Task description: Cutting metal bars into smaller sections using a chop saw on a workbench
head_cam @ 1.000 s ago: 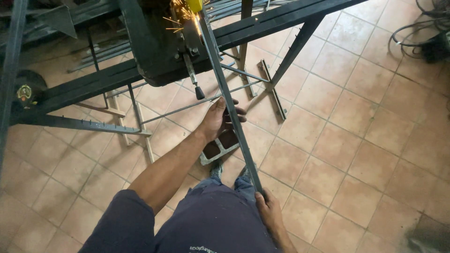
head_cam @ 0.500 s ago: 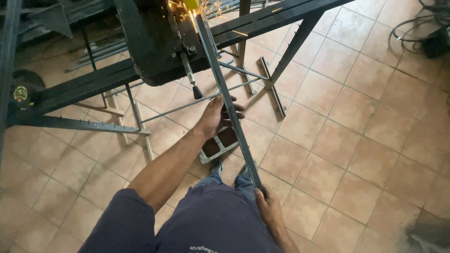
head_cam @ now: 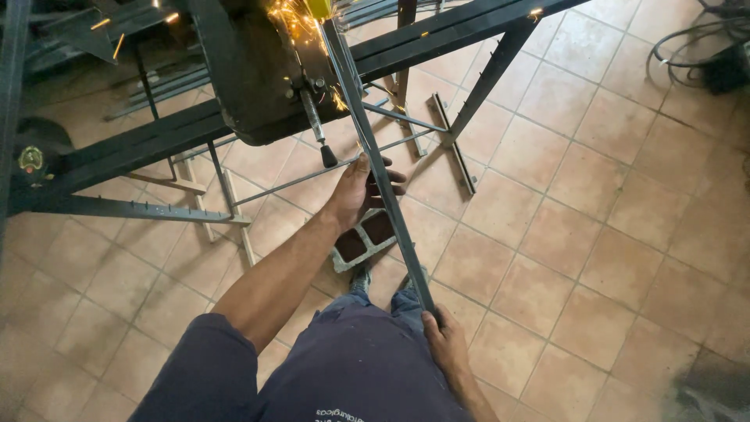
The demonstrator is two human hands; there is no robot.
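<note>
A long grey steel bar (head_cam: 380, 172) runs from the black cutting machine (head_cam: 258, 70) at the top down toward my body. Orange sparks (head_cam: 293, 16) fly where the bar meets the machine. My left hand (head_cam: 361, 187) grips the bar at its middle, fingers wrapped around it. My right hand (head_cam: 444, 340) holds the bar's near end beside my hip.
A dark steel frame (head_cam: 117, 148) on angled legs carries the machine across the top. A hollow concrete block (head_cam: 366, 237) lies on the terracotta tile floor by my feet. Thin metal bars (head_cam: 457, 152) lie on the floor. Cables and a dark box (head_cam: 715, 55) sit at top right.
The view has shifted a little and the sparks keep flying. Both hands stay on the bar in the same places.
</note>
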